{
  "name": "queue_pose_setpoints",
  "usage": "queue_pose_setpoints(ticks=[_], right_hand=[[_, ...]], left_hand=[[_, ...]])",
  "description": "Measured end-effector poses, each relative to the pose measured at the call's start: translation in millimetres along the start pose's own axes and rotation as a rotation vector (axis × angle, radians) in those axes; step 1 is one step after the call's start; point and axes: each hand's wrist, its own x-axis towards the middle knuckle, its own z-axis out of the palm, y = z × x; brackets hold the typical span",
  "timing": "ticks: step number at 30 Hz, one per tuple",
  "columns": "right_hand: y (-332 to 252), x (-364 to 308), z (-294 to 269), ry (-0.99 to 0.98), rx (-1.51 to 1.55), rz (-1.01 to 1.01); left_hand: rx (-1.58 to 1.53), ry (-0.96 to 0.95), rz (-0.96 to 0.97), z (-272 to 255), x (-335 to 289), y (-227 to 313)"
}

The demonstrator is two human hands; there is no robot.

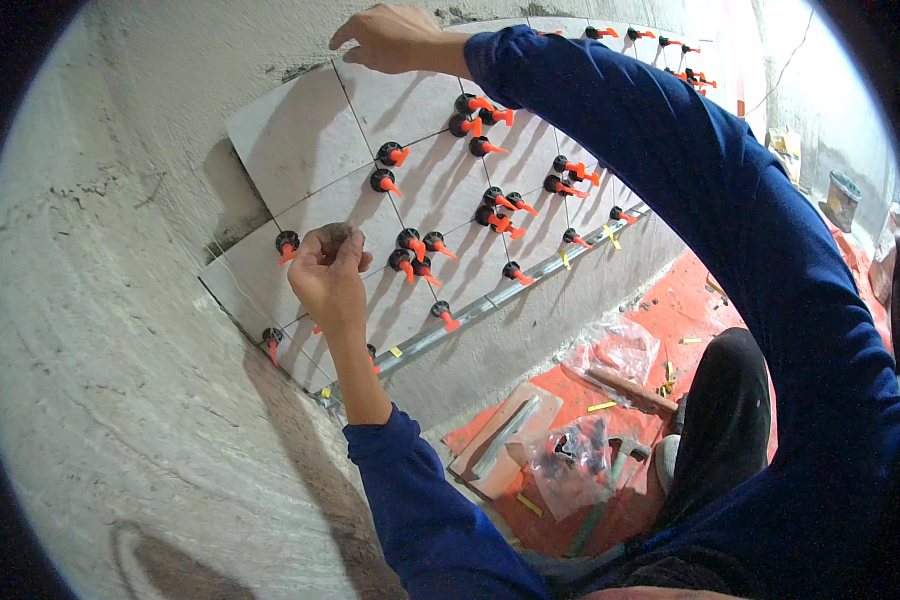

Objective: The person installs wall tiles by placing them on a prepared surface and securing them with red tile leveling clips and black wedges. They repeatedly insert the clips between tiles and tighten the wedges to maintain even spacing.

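Light grey tiles cover the wall in front of me, with black tile levelers with orange handles along their joints. My left hand is raised before the lower tiles, thumb and fingertips pinched together; whatever they hold is too small to make out. A tile leveler sits just left of that hand. My right hand reaches across to the tiles' upper edge, fingers partly stretched and apart, nothing visible in them. Whether it touches the tile edge I cannot tell.
A metal strip runs under the bottom tiles. On the red floor sheet lie a hammer, a plastic bag, a board and yellow pieces. A bucket stands far right. Bare rough wall adjoins at left.
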Motion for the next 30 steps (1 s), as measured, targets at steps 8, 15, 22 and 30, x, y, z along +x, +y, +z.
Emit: queue_pose_setpoints(ticks=[8, 15, 22, 30], right_hand=[[-9.0, 26.8, -5.7, -0.044, 0.097, 0.163], [-13.8, 32.7, -4.1, -0.024, -0.008, 0.161], [-9.0, 41.2, 5.2, -0.010, -0.120, 0.116], [-9.2, 36.0, 0.4, -0.025, -0.153, 0.008]], left_hand=[[0.180, -0.019, 0.066, -4.3, 4.0, -1.0], [0.179, -0.005, 0.013, -9.2, 2.7, -13.5], [0.166, 0.001, 0.002, -11.6, 3.4, -23.3], [0.162, -0.026, 0.024, -9.2, 3.6, -14.0]])
